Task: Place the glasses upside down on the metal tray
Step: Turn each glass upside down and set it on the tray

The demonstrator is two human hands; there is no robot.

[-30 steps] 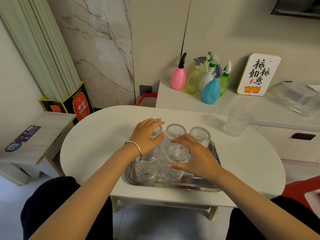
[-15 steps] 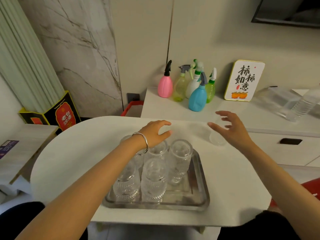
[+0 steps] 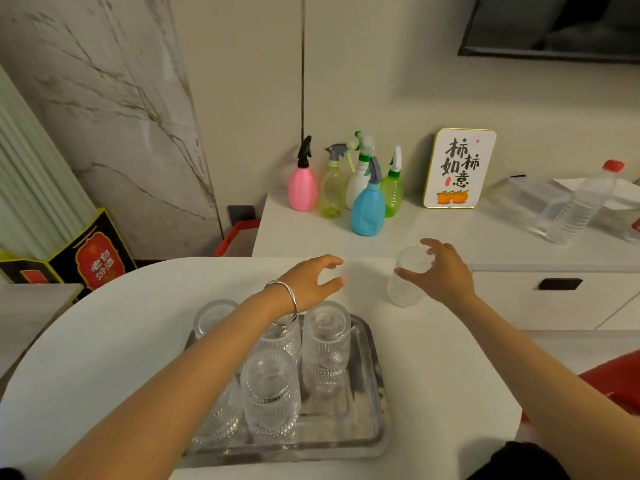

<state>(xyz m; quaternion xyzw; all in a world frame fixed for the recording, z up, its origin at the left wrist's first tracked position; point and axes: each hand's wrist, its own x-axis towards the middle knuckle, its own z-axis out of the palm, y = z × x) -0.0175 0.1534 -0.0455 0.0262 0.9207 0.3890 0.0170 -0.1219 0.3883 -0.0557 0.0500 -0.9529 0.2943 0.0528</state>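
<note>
White oval table (image 3: 121, 341) holds the metal tray (image 3: 367, 410) of upturned ribbed glasses (image 3: 325, 344). Right hand (image 3: 446, 271) is spread around the last upright glass (image 3: 407, 278), not yet closed; left hand (image 3: 311, 282) hovers empty. Best to clasp mid-wall firmly, then invert over the tray's bare right side.

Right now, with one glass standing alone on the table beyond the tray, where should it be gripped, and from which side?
Grip the lone glass around its upper wall, just under the rim, coming from its right, where the right hand is already open beside it. It stands upright with its mouth up, clear of the tray, so a wrap around the side should let the wrist roll it over.
</note>
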